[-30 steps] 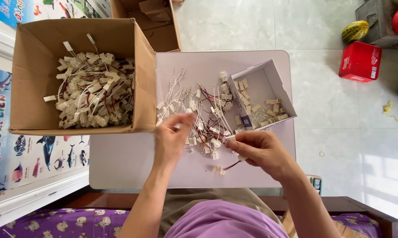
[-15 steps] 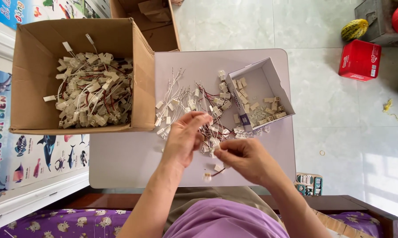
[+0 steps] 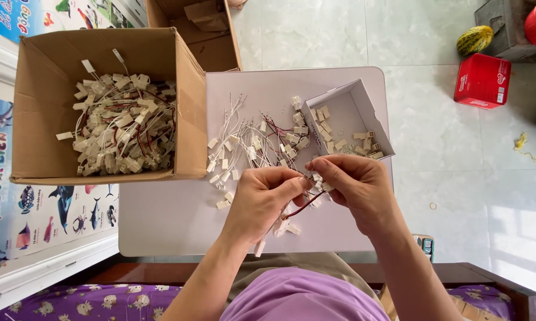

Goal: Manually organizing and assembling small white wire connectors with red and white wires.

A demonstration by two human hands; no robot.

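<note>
Both hands are now drawn together over the near middle of the table, where a second ago they sat apart and lower, and the red-wired piece has come up off the pile with them.

Biggest thing in view is the pale lilac square folding table (image 3: pixel 161 220), standing on a light tiled floor (image 3: pixel 446 178). On its left side sits the large brown cardboard box (image 3: pixel 187 101), open at the top and heaped with finished white plastic connectors on red and white wires (image 3: pixel 122 139). Across the table, at the right rear, the small white cardboard tray (image 3: pixel 363 104) lies tilted, a scatter of loose cream plastic housings (image 3: pixel 351 142) in its lower corner. Between box and tray spreads the loose pile of white-wired leads with white plugs (image 3: pixel 244 145), right in front of the fingers.

Now the hands. Left hand (image 3: pixel 262 199) is curled narrow, thumb and forefinger pinched on the thin red wire lead (image 3: pixel 303 205), which runs slanting across to the right hand (image 3: pixel 354 187). That one is pinched tight too, fingertips closed on a small white connector housing (image 3: pixel 322 181) at the wire's upper end, just above the table's scattered plugs.
</note>
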